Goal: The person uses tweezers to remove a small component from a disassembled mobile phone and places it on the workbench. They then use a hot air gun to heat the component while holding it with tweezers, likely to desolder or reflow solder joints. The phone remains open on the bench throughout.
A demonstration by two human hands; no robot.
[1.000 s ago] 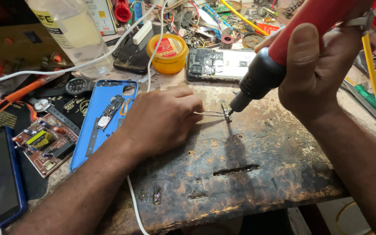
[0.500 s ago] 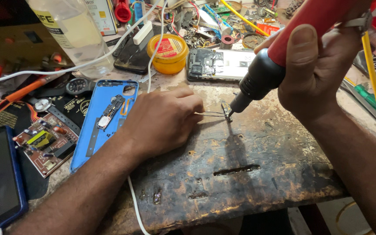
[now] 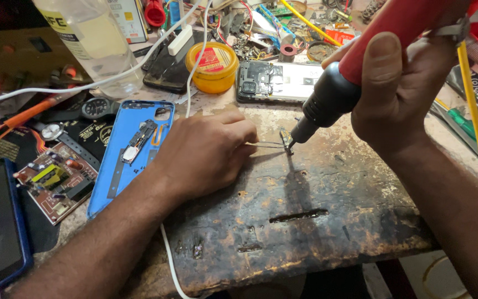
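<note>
Centrally, left hand (image 3: 203,152) pinches tweezers (image 3: 265,145) on — seemingly — a tiny part (image 3: 287,141); right hand (image 3: 402,83) grips hot-air tool (image 3: 349,77).

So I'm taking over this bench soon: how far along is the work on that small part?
Done: the phone lies opened, its blue back cover set aside. In hand: left hand pins the small part with tweezers; right hand aims the red tool's nozzle at it. Left: the phone is not reassembled.
</note>
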